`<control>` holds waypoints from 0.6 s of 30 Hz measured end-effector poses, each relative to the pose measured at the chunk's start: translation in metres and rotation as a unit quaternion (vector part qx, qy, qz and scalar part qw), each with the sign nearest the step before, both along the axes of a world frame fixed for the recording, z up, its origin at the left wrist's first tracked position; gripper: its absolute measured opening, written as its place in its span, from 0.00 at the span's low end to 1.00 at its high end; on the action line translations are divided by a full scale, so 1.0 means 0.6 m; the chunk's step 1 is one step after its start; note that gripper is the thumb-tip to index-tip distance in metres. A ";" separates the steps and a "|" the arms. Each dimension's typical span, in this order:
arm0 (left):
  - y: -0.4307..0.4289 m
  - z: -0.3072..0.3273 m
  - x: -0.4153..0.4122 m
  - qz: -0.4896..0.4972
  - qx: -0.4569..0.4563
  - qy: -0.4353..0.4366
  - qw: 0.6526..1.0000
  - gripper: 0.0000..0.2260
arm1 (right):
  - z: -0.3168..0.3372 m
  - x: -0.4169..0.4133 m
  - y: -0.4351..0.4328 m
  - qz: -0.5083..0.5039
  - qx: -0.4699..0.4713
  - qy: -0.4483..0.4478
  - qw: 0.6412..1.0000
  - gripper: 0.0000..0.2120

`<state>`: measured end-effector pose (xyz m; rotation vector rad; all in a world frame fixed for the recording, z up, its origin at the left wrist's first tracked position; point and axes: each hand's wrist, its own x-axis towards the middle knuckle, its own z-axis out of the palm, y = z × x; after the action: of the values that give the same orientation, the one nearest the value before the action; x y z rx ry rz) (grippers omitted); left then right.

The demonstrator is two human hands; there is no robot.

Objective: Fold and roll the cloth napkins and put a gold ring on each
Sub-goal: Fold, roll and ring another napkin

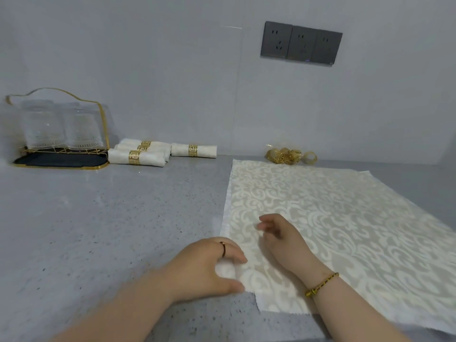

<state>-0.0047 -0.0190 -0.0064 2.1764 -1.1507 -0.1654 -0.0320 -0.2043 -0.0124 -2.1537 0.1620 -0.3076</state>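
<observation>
At the far left of the speckled grey counter (98,230) stands a gold wire rack (59,134) on a dark tray, with 2 clear glasses (61,127) turned upside down inside it. Just beside the rack lie the finished rolled napkins (140,153): 3 bunched together, touching one another, and 1 more a little to their right, near the wall. Each of the 4 wears a gold band with a squared key pattern round its middle.

Nearer the front edge, the left hand (209,265) rests at the left border of the flat napkin (333,218). Its fingers are curled with the thumb underneath, and a small bunch of white cloth sits pinched between them at the napkin's near-left edge. A thin ring shows on 1 finger.

Just right of it, the right hand (281,238) hovers low over the cloth or rests lightly on it; I cannot tell which. Its fingers are loosely bent and slightly apart, closed on nothing. A beaded gold bracelet circles that wrist.

The napkin itself is cream with a pale scroll pattern, spread out flat across the right half of the counter, running back almost to the wall. Just beyond its far edge sits a small heap of loose gold rings (291,155). Above them on the grey wall is a row of 3 dark sockets (301,43).
</observation>
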 end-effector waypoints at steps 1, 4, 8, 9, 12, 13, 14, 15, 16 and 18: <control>-0.003 -0.004 -0.006 -0.008 0.015 -0.002 1.000 0.19 | -0.001 0.001 -0.001 -0.003 0.014 -0.007 1.000 0.14; -0.009 -0.007 -0.015 -0.011 0.044 -0.024 0.999 0.24 | -0.006 0.000 -0.003 0.000 0.029 -0.019 0.999 0.14; -0.028 -0.006 -0.030 -0.029 0.037 -0.060 0.997 0.21 | -0.006 0.000 -0.002 0.009 0.018 -0.022 1.000 0.12; -0.033 -0.007 -0.032 -0.028 0.030 -0.064 0.997 0.19 | -0.007 0.001 -0.002 0.010 0.016 -0.026 0.999 0.12; -0.041 -0.011 -0.031 -0.023 0.023 -0.056 0.998 0.14 | -0.008 0.001 -0.004 0.011 0.018 -0.033 0.999 0.11; -0.041 -0.013 -0.028 -0.022 0.018 -0.048 0.998 0.13 | -0.008 0.001 -0.005 0.011 0.020 -0.035 0.999 0.11; -0.038 -0.016 -0.023 -0.019 0.010 -0.038 0.999 0.12 | -0.008 0.001 -0.005 0.011 0.022 -0.036 0.999 0.11; -0.035 -0.019 -0.019 -0.016 0.001 -0.028 0.999 0.11 | -0.009 0.001 -0.006 0.012 0.023 -0.036 0.999 0.10; -0.031 -0.022 -0.016 -0.011 -0.009 -0.018 1.000 0.10 | -0.009 0.001 -0.006 0.011 0.022 -0.036 0.999 0.10; -0.024 -0.025 -0.011 0.003 -0.040 0.020 0.999 0.06 | -0.007 0.001 -0.004 0.007 0.017 -0.037 0.999 0.08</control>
<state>-0.0110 -0.0333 -0.0217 2.0971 -1.1095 -0.1570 -0.0316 -0.2067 -0.0169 -2.1063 0.1087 -0.3724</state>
